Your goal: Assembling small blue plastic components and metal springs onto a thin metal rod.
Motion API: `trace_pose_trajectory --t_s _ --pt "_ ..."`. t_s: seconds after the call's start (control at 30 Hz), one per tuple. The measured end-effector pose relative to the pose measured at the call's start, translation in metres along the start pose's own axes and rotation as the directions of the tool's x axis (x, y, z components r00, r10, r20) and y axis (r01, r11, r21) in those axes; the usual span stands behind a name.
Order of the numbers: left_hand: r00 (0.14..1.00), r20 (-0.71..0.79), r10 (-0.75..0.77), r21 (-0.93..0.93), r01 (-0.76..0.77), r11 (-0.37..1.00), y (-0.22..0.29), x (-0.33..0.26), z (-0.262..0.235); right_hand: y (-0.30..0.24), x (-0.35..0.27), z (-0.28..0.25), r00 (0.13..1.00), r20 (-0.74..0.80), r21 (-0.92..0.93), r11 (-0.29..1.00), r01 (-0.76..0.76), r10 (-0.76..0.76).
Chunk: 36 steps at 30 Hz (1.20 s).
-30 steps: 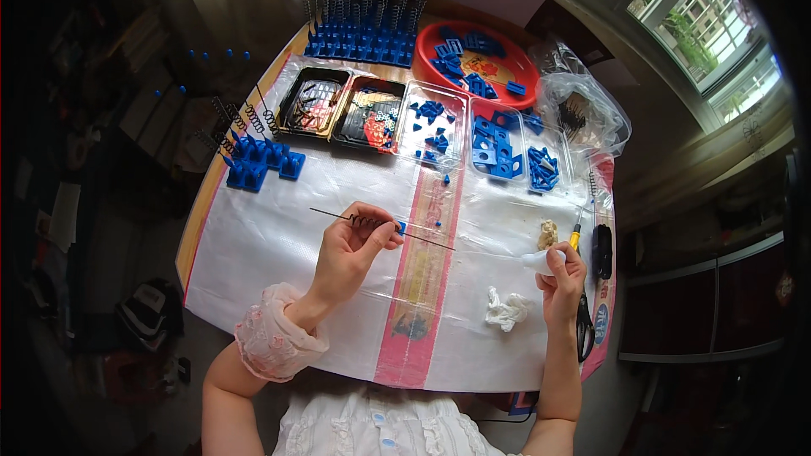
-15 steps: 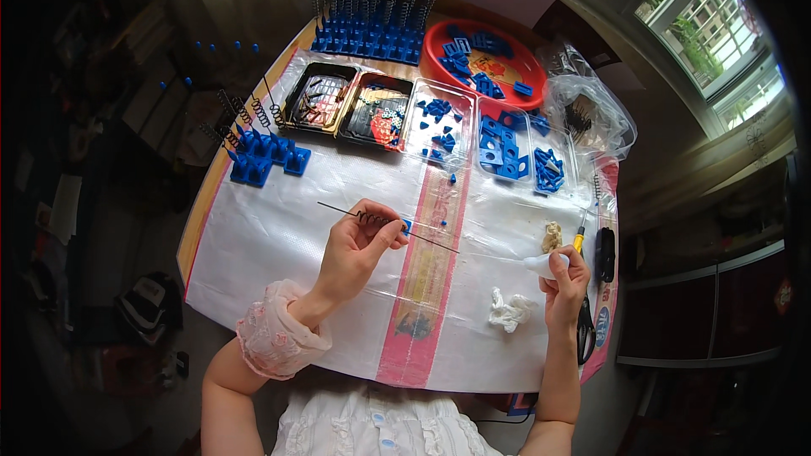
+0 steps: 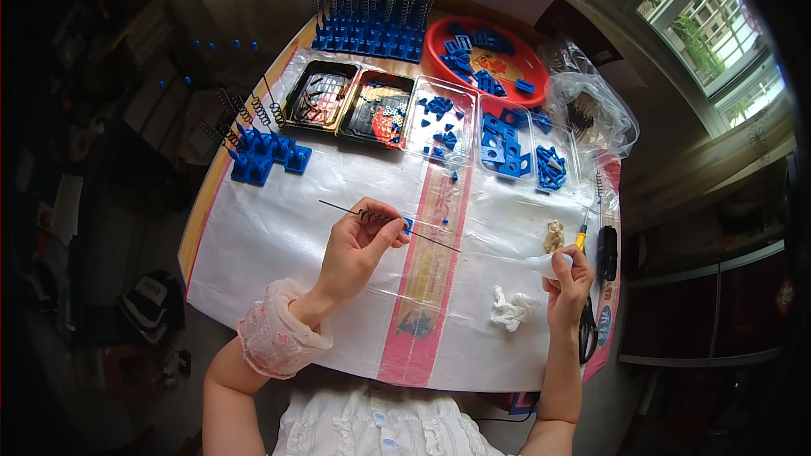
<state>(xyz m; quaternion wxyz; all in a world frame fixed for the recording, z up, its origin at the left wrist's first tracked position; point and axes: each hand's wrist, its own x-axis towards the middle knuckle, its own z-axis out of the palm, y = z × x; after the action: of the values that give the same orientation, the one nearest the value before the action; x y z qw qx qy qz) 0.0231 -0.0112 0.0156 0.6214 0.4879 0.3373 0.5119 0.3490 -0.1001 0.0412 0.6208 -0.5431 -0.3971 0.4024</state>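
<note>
Left hand (image 3: 356,247) pinches one rod (image 3: 435,241) through one spring (image 3: 369,217), one blue piece (image 3: 408,226) beside the fingertips — a slack pinch could let it slip. Right hand (image 3: 568,285) clamps one white bottle (image 3: 546,265); over-squeezing might dribble. Left of those fingers, one tissue (image 3: 513,310) — beyond both hands, two black trays (image 3: 361,124), one red basin (image 3: 534,59).

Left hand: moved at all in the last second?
No, not noticeably: against the crumpled white wad on the table covering, the left hand and the dark rod it holds keep practically the same place; only the whole view shifts slightly.
</note>
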Motion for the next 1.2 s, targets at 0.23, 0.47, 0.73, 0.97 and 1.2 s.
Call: trace_pose_trajectory --t_s 0.23,0.47,0.73,0.97,1.2 --pt "1.0 0.005 -0.006 -0.008 0.006 1.0 -0.001 0.0 -0.001 0.001 -0.001 0.005 0.999 -0.018 -0.023 0.999 0.031 -0.032" --pt "1.0 0.003 -0.009 -0.005 0.009 1.0 0.0 -0.001 0.0 0.002 -0.001 0.005 0.999 -0.027 -0.035 0.999 0.034 -0.035" --pt "1.0 0.0 -0.009 0.009 0.009 1.0 0.001 0.0 -0.001 0.0 -0.002 0.006 0.999 -0.032 -0.038 0.999 0.037 -0.038" --pt "1.0 0.013 -0.014 0.026 0.014 1.0 -0.001 0.001 -0.001 0.0 -0.007 0.002 0.997 -0.024 -0.086 0.994 0.071 -0.073" --pt "0.999 0.022 -0.028 0.003 0.028 1.0 0.0 0.0 -0.001 -0.005 -0.016 0.006 0.983 -0.024 -0.264 0.949 0.171 -0.184"
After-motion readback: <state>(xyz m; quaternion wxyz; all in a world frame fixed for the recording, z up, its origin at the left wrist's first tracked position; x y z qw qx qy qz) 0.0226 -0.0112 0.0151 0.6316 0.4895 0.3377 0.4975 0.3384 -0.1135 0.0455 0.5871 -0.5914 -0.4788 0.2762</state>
